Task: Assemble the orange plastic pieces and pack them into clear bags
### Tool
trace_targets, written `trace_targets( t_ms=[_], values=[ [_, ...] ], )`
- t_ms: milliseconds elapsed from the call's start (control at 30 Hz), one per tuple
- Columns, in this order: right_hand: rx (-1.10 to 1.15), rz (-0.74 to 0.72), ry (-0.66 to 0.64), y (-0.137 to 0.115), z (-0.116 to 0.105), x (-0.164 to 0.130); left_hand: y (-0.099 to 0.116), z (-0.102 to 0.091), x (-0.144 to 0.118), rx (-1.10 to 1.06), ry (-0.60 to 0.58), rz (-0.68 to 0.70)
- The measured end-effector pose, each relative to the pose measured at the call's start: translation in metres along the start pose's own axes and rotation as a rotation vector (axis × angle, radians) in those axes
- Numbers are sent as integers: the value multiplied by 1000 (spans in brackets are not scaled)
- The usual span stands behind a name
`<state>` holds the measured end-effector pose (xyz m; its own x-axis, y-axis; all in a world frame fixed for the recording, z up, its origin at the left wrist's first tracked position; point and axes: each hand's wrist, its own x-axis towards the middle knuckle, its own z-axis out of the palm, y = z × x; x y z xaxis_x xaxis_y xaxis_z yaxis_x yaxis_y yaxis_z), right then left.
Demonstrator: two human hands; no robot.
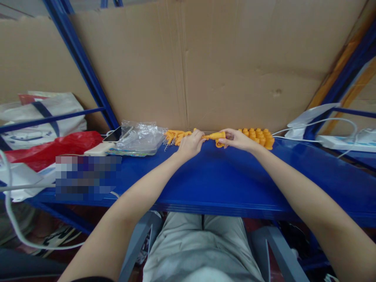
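Observation:
An orange plastic piece (216, 135), with a wider ribbed end and a narrow knobbly end, lies between my two hands just above the back of the blue table. My left hand (190, 144) pinches around the narrow end, its fingertips partly hidden. At the wider end, the fingers of my right hand (238, 140) close on the piece, and a small orange ring shows below it. Left of my left hand is a pile of orange parts (173, 135) with thin silvery curled strands. Rows of orange cup-like pieces (260, 138) stand beyond my right hand.
A blue metal table (223, 184) stretches before me, with a cardboard wall (235, 66) behind it. Clear plastic bags (139, 137), a phone (114, 135), a red bag (58, 147) and a white box (100, 149) lie at left. White cables and a power strip (349, 141) are at right.

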<state>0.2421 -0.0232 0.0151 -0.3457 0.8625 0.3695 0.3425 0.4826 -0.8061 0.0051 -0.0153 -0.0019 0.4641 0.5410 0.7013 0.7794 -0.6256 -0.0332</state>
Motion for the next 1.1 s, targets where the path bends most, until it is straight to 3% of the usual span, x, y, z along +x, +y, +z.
trace_targets(
  t_ms=[100,233,400,500,667,933,1100],
  values=[
    [-101,-113,62,10,-2,4,-2,4,0,-9,-17,-23],
    [-408,-205,86,17,0,5,-3,7,-1,-13,-27,-16],
    [-893,-347,118,3,11,-4,0,10,-2,-49,-13,-27],
    [-1008,-414,109,-4,15,-7,3,10,-2,-109,-1,-24],
    [-931,-431,32,-6,9,-5,6,7,-2,-119,-3,18],
    [-667,-338,68,-7,8,-3,4,5,-3,-31,74,119],
    [-553,-290,12,-6,9,-2,4,5,-4,-21,54,111]
  ],
)
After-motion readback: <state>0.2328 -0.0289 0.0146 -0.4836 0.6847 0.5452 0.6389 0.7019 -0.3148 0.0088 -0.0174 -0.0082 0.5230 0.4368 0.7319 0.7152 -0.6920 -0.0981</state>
